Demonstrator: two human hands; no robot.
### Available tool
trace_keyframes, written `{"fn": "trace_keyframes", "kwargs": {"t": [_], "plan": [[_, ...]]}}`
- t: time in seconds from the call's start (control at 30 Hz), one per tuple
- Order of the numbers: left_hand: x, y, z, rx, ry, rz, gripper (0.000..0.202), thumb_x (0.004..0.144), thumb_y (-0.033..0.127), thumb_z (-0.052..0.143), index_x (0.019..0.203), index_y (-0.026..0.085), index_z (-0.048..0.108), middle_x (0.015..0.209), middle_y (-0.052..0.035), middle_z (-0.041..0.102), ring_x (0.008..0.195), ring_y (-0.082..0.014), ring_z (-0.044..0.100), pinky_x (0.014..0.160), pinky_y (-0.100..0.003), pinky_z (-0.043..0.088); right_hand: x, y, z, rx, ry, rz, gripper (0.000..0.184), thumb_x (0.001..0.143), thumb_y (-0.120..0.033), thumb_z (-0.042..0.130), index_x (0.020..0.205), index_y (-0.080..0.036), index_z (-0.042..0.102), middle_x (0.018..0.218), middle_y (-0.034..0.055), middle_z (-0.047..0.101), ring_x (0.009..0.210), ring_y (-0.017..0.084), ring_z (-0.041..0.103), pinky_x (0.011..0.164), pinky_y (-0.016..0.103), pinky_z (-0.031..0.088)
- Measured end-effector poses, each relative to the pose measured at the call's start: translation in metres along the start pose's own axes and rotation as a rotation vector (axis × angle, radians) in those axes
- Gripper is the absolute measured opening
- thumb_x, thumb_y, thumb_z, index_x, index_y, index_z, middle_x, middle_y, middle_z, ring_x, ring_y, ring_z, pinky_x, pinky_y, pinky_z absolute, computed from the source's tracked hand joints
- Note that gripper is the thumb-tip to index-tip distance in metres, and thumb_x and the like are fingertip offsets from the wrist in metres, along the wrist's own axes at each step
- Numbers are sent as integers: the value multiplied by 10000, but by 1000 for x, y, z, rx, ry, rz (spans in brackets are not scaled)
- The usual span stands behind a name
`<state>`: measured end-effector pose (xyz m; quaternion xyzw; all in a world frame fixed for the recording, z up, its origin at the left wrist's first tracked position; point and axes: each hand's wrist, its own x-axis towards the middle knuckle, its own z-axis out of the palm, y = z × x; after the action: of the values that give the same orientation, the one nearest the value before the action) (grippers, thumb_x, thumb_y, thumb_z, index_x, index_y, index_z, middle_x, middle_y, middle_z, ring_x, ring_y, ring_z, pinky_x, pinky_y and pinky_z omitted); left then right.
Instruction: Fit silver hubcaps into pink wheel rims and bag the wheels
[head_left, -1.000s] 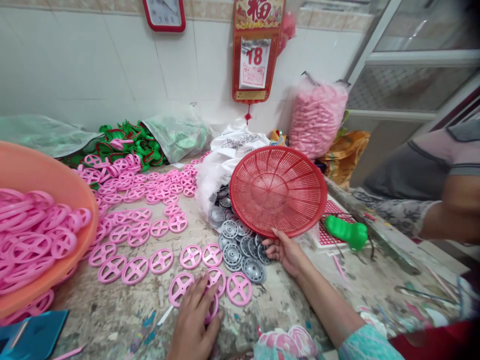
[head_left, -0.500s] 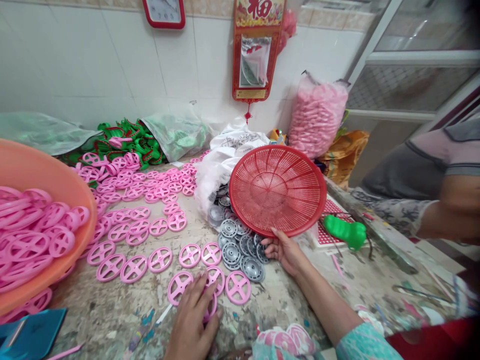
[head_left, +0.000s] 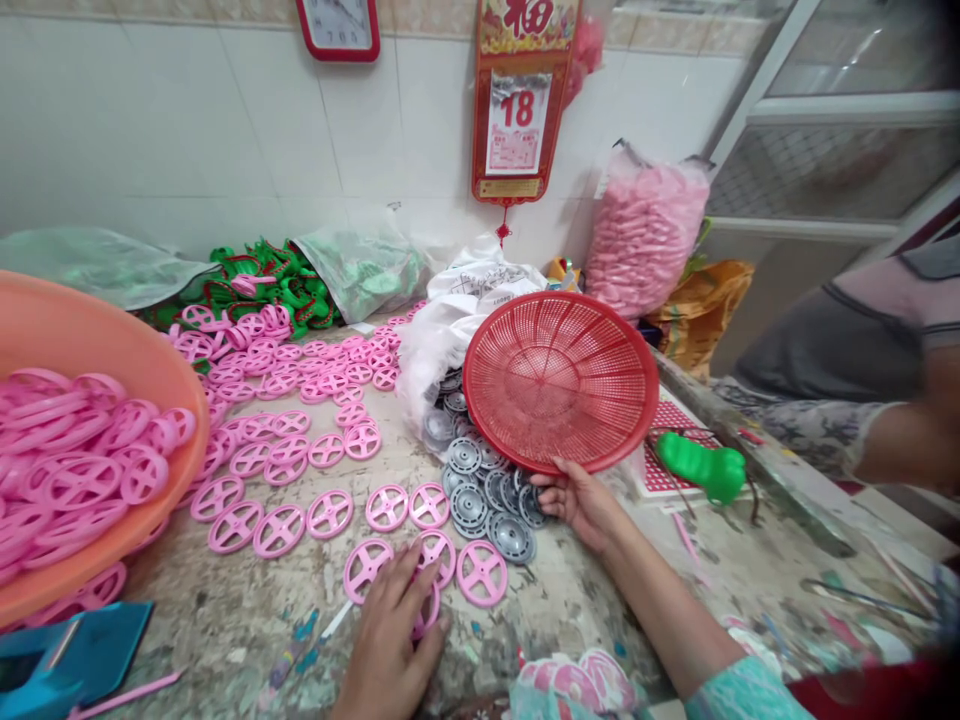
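Note:
My right hand (head_left: 577,505) grips the rim of a red plastic mesh basket (head_left: 560,382), holding it tilted above a pile of grey plastic wheel discs (head_left: 484,495). My left hand (head_left: 390,640) lies at the front of the table, its fingers over a pink plastic wheel (head_left: 426,610). That wheel is partly hidden by my fingers. Other pink wheels (head_left: 481,573) are spread on the table beside my left hand, and more (head_left: 330,513) lie in loose rows further left.
A large orange plastic basin (head_left: 97,340) full of pink wheels stands at the left. Green plastic parts (head_left: 262,285), white and clear bags, and a bag of pink pieces (head_left: 645,240) line the wall. A co-worker's arm (head_left: 907,440) is at the right, near a green plastic piece (head_left: 705,470).
The head view has drifted slightly. My hands and the red basket have barely moved, and the wheels lie as before.

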<state>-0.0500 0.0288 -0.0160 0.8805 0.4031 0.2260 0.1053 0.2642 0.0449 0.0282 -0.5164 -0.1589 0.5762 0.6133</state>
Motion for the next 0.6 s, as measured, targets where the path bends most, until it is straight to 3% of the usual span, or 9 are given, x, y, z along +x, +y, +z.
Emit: {"fn": "trace_keyframes", "kwargs": {"t": [0.27,0.43,0.6], "plan": [[0,-1,-1,-23,13,-5,470,828,296,541,1296,299,496,1366,-84,515,1241,-279,477,971,-516,455,-17,-21,26,49,-50,-81,195,887,-259,464,802,-152,603,764,97,728,505,136,646,502,223,547],[1,-2,0,-31,25,3,457,823,301,547,1279,290,515,1358,-88,523,1235,-284,484,964,-520,461,-13,-7,46,56,-108,-36,232,895,-280,456,794,-141,611,756,103,728,503,137,643,497,227,541],[1,-2,1,-18,22,5,454,834,302,532,1286,283,507,1366,-92,514,1249,-280,468,973,-522,451,-2,11,49,53,-97,40,251,890,-264,463,746,-123,614,658,99,710,451,122,617,451,196,514]]}}
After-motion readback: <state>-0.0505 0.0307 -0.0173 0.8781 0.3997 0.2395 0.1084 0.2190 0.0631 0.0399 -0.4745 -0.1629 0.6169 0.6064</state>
